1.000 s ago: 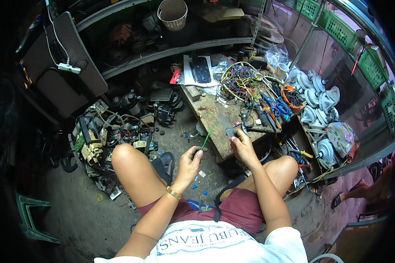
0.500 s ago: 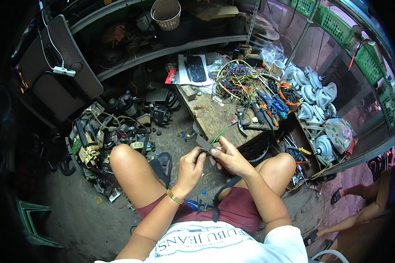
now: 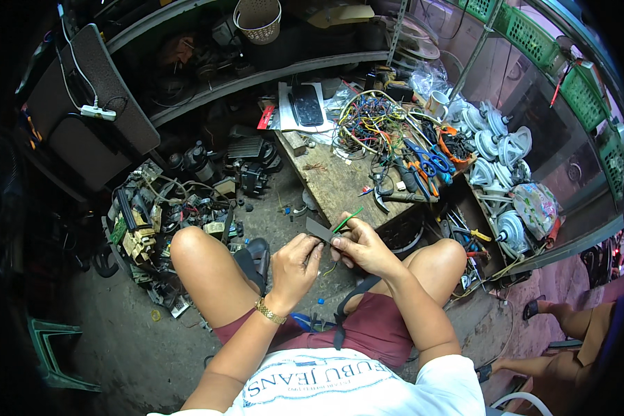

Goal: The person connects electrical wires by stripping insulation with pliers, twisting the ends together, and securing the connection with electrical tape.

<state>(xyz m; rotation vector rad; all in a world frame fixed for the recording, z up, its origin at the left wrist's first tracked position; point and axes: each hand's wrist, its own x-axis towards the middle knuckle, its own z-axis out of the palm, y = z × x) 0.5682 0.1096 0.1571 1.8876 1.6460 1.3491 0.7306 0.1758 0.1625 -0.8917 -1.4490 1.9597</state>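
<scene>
Close together above my lap, my left hand (image 3: 295, 267) and my right hand (image 3: 362, 247) pinch a thin, flat, dark grey piece (image 3: 317, 230) with straight edges. It may be a sheet or a blade; its kind does not show clearly. My left fingers close on its lower left side, and my right thumb presses near its right end. A short green wire (image 3: 349, 218) sticks up by my right fingers and appears held in that hand. Its lower end is hidden behind the fingers and the grey piece.
Ahead is a wooden bench (image 3: 326, 184) bearing tangled wires (image 3: 374, 125), blue-handled scissors (image 3: 433, 163), a hammer (image 3: 395, 197) and a phone (image 3: 307, 104). Electronic scrap (image 3: 166, 229) lies left. White pulley-like parts (image 3: 489, 145) stand at right, near another person's legs (image 3: 568, 333).
My hands stay nearly in place while the grey piece tilts a little flatter. The green wire's tip shifts slightly right. Another person's legs at the right edge have moved.
</scene>
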